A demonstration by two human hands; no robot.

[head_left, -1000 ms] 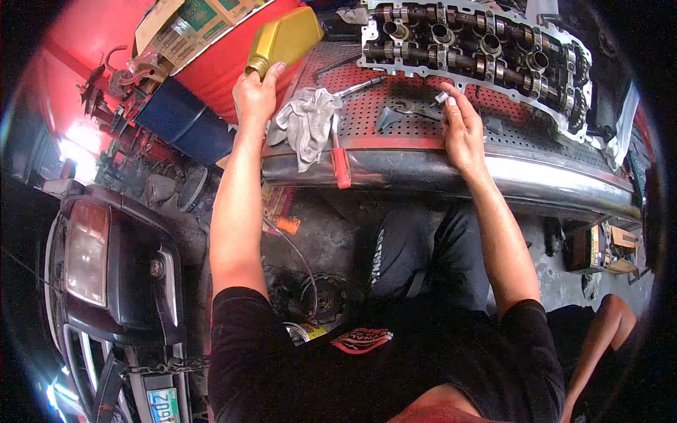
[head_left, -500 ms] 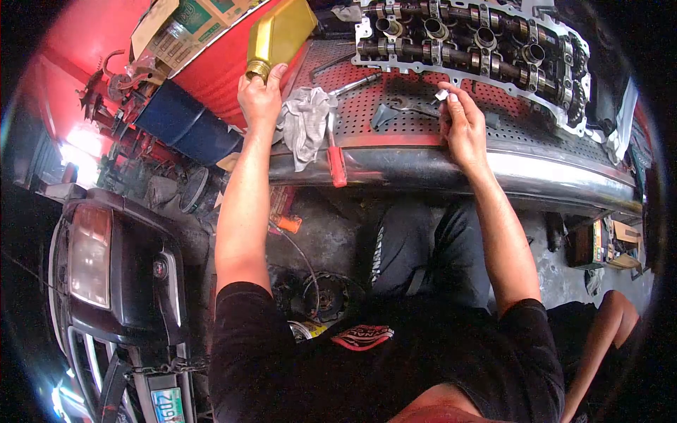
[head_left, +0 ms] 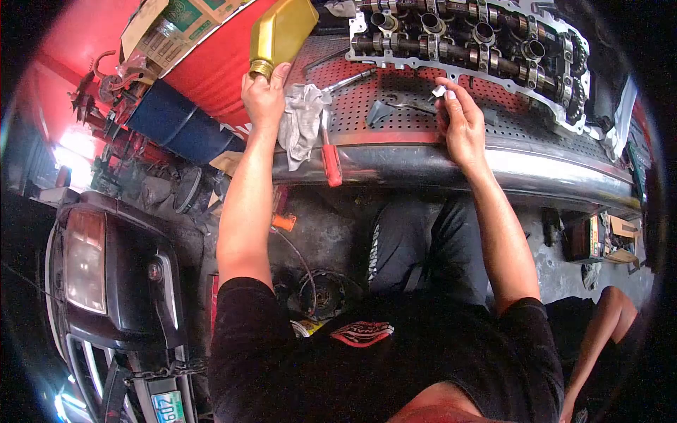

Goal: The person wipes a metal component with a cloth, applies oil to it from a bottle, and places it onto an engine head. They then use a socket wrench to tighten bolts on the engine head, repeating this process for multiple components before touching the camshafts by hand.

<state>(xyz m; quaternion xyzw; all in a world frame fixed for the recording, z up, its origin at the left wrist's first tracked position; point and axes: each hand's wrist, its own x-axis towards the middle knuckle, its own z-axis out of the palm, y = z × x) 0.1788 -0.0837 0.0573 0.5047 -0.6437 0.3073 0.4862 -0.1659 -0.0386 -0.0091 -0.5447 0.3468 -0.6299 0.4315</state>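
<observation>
My left hand (head_left: 264,102) is wrapped around the neck of a gold oil bottle (head_left: 285,34), its uncapped mouth toward me. Between the thumb and fingers of my right hand (head_left: 462,125) is a small white piece (head_left: 438,91), too small to name. Just beyond that hand lies a cylinder head (head_left: 511,69) with camshafts and several round tubes standing up. A grey rag (head_left: 302,121) and a red-handled tool (head_left: 331,163) lie at the bench edge, right of my left forearm. A wrench (head_left: 412,105) rests left of my right hand.
The perforated workbench (head_left: 352,125) has a rounded metal front edge. A blue drum (head_left: 166,118) and a cardboard box (head_left: 147,29) are at left, above a vehicle's front end (head_left: 130,271). Another person's arm (head_left: 598,352) shows at lower right, below some cartons (head_left: 591,238).
The view has shifted slightly. Both hands keep their grips, and the bottle and the white piece stay nearly in place.
</observation>
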